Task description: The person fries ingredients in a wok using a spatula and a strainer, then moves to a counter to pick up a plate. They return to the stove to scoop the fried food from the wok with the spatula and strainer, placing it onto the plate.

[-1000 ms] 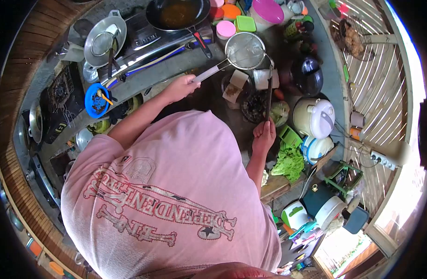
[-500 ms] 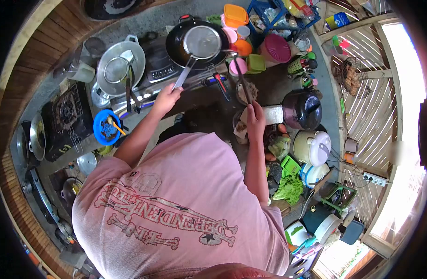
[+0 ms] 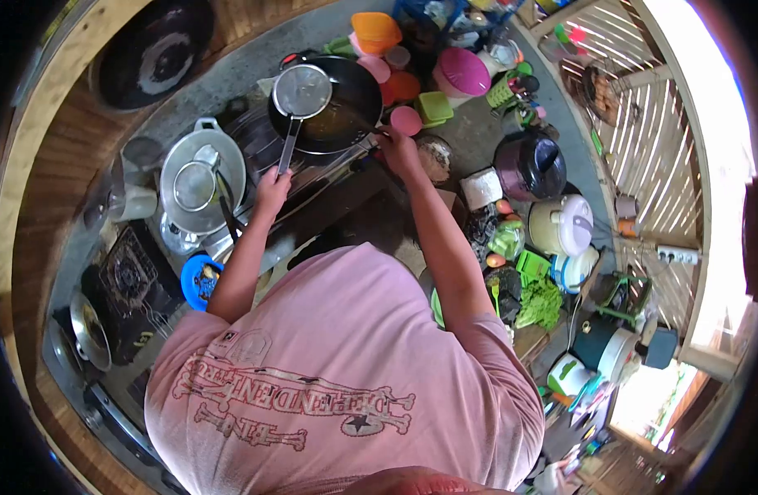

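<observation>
My left hand is closed around the handle of a mesh strainer. The strainer's round mesh lies over the left part of a black wok on the stove. Some brownish liquid, apparently oil, shows at the bottom of the wok. At the wok's lower right, my right hand grips a long dark-handled cooking utensil pointing into it. The utensil's head is hard to make out against the dark pan. Left of the wok stands a metal pot with a second strainer resting over it.
Plastic containers, including an orange one and a magenta one, crowd the back right. A dark lidded pot, a rice cooker and lettuce sit on the right. A blue bowl and another burner are at left.
My right hand has moved left and forward, bringing the utensil from beside the wok into it. The strainer has shifted toward the wok's left side, uncovering its bottom. The camera view has turned.
</observation>
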Demonstrator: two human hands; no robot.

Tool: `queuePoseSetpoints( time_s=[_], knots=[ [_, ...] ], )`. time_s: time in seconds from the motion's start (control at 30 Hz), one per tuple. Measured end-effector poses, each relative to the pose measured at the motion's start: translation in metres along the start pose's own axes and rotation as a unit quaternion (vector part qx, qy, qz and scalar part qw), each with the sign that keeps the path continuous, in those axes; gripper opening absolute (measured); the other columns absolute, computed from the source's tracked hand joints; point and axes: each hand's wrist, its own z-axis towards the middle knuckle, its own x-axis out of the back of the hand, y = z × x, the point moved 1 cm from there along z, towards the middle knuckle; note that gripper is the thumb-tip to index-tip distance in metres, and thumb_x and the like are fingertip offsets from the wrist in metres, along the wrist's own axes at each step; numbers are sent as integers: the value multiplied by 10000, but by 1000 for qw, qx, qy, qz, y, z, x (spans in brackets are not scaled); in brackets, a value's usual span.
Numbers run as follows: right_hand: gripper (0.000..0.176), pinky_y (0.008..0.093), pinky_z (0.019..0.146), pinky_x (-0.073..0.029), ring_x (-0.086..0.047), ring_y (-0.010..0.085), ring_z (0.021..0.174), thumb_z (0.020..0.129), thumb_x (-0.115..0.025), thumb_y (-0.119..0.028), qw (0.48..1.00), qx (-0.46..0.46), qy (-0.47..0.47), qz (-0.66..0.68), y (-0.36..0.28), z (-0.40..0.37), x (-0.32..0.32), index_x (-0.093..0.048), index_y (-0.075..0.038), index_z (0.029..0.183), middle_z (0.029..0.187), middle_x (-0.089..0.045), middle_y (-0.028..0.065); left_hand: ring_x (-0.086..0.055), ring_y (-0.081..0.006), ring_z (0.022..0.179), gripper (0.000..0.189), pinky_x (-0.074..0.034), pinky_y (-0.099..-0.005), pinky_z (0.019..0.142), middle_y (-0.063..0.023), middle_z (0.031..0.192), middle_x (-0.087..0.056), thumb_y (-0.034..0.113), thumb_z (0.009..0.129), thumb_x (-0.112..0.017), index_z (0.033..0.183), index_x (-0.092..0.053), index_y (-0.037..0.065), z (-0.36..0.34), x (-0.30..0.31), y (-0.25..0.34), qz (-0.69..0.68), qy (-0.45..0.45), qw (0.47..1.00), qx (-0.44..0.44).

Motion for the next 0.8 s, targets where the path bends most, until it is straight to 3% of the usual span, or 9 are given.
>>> queuePoseSetpoints(
  time_s=[0.07, 0.1, 0.17, 0.3, 0.53, 0.6, 0.63, 0.7, 0.8],
  knots=[
    [342, 372, 653, -550, -707, 209, 872, 944, -612, -167, 999, -45, 0, -6, 9, 3, -3, -604, 17, 1232, 961, -705, 165, -422, -49, 496, 198, -330, -233, 431, 55, 631, -469, 265, 995, -569, 878, -544, 107, 3, 4, -2, 43, 12, 999, -14],
    [342, 372, 653, -550, -707, 209, 872, 944, -612, -167, 999, -52, 6, -6, 16, 4, -4, -604, 17, 1232, 961, -705, 165, -409, -31, 519, 182, -358, -223, 461, 68, 652, -448, 278, 1000, -567, 971, -569, 98, 3, 6, -3, 72, 8, 997, -7],
    [392, 417, 881, -516, -676, 347, 1029, 862, -692, -230, 996, -59, 64, 15, 35, 4, -8, -646, -21, 1191, 1057, -704, 204, -425, -41, 514, 190, -358, -231, 454, 60, 643, -462, 278, 996, -568, 931, -561, 100, 9, 7, -10, 69, 3, 998, -1],
    [398, 391, 934, -504, -667, 333, 1070, 855, -685, -219, 994, -49, 86, -42, 86, 17, -15, -646, -21, 1198, 1101, -697, 210, -436, -48, 517, 210, -361, -237, 452, 56, 639, -471, 279, 994, -571, 888, -555, 98, 14, 9, -22, 69, -6, 998, -14],
    [451, 373, 965, -494, -645, 294, 1127, 865, -689, -190, 992, -28, 115, 50, 79, -10, -1, -597, -2, 1264, 1184, -673, 203, -430, -43, 519, 202, -354, -234, 453, 56, 637, -462, 258, 999, -566, 883, -553, 93, 13, 2, -19, 62, -22, 998, -1],
    [433, 357, 957, -499, -641, 246, 1123, 892, -679, -151, 976, -2, 113, 186, 70, -25, 11, -582, -2, 1287, 1192, -676, 159, -430, -41, 520, 198, -352, -231, 454, 55, 638, -464, 253, 1000, -567, 886, -555, 91, 15, 1, -19, 62, -22, 998, 1],
    [433, 357, 957, -499, -641, 246, 1123, 892, -679, -151, 976, -2, 112, 189, 73, -30, 17, -582, -2, 1287, 1192, -676, 159, -429, -39, 521, 193, -350, -228, 455, 54, 639, -465, 248, 1000, -567, 890, -557, 89, 15, 0, -20, 60, -20, 998, 3],
    [369, 322, 941, -499, -631, 196, 1115, 917, -662, -123, 971, -68, 144, 178, 91, -44, 30, -606, -7, 1263, 1168, -685, 113, -427, -37, 521, 192, -349, -226, 455, 53, 641, -465, 247, 1000, -567, 892, -558, 89, 14, -1, -20, 62, -19, 998, 2],
    [322, 277, 858, -508, -644, 145, 1003, 924, -660, -127, 958, -60, 162, 230, 160, -67, 45, -638, -9, 1223, 1096, -698, 76, -423, -35, 520, 186, -349, -224, 456, 53, 645, -464, 245, 1002, -565, 900, -561, 89, 14, -4, -17, 59, -10, 998, 0]
  ],
)
